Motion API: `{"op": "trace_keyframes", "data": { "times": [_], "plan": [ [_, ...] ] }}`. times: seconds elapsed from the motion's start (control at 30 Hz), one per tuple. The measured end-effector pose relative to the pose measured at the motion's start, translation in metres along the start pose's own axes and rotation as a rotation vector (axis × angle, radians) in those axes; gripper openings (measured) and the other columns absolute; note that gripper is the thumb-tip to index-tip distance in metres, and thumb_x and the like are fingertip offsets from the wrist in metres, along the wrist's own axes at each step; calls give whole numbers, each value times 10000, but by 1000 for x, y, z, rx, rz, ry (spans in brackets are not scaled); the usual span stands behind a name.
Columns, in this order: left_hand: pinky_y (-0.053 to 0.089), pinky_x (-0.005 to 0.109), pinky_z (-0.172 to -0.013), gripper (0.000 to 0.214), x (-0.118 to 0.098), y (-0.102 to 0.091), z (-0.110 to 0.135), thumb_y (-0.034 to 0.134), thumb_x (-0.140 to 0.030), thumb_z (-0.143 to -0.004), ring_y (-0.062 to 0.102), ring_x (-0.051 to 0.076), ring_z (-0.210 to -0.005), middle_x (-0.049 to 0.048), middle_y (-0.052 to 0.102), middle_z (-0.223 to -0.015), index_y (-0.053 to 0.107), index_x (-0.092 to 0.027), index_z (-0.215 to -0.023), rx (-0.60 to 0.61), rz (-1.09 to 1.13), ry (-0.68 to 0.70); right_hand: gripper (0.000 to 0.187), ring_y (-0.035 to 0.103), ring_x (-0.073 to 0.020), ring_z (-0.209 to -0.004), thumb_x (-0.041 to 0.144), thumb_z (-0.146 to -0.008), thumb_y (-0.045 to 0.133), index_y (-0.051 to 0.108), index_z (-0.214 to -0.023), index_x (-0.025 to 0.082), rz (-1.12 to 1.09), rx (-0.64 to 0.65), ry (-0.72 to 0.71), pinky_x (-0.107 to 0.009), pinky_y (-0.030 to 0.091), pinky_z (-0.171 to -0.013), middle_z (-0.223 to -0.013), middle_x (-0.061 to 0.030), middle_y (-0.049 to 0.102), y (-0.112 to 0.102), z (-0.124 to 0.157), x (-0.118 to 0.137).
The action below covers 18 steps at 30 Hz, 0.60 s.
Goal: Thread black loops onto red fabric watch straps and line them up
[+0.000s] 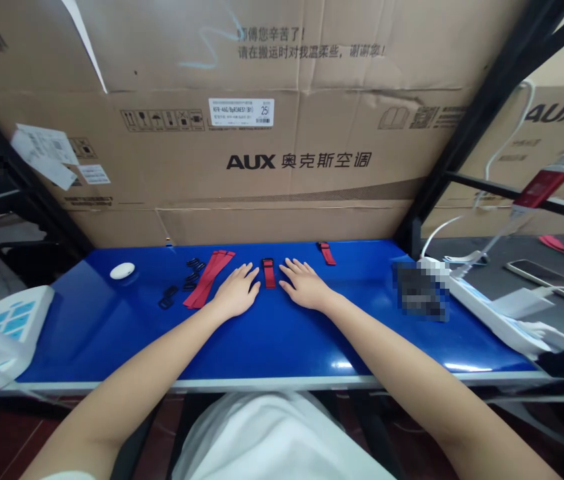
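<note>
My left hand (pixel 236 292) lies palm down on the blue table top (pixel 282 347), fingers spread and holding nothing. Flat beside it on the right, my right hand (pixel 304 284) also has its fingers apart. Between the two hands is a short red strap with a black buckle (pixel 269 274); neither hand grips it. A similar buckled red strap (pixel 327 253) lies farther back on the right. Left of my left hand are several loose red straps (pixel 209 280), laid together at a slant. Next to those sit several black plastic buckles (pixel 193 272), with more buckles (pixel 167 297) nearer me.
A large cardboard box (pixel 282 187) stands upright behind the table. White power strips lie at the right (pixel 497 307) and left (pixel 17 333) edges. A round white object (pixel 123 271) sits at back left. Black metal posts (pixel 467 127) frame the table. Part of another person shows at far left.
</note>
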State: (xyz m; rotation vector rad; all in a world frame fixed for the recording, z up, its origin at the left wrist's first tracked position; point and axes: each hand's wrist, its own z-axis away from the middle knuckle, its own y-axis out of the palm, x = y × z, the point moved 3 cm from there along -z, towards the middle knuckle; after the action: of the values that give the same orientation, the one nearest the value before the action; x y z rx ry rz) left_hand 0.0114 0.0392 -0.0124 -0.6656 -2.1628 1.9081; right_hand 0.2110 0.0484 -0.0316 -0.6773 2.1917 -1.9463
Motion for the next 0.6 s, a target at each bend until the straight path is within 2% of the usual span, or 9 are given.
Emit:
{"op": "trace_keyframes", "data": {
  "times": [0.6],
  "plan": [
    [237,422,-1182,531,1,2,0,327,-393,-982,304,272,-1436,127,349,-1545,468,-129,-1421,-8,0,0,619,193,-301,-1474,499,-978,300,358,-1495,164,-7,8,2,-478,153,-1192,-1588,-124,244,-1,0,0]
  ]
}}
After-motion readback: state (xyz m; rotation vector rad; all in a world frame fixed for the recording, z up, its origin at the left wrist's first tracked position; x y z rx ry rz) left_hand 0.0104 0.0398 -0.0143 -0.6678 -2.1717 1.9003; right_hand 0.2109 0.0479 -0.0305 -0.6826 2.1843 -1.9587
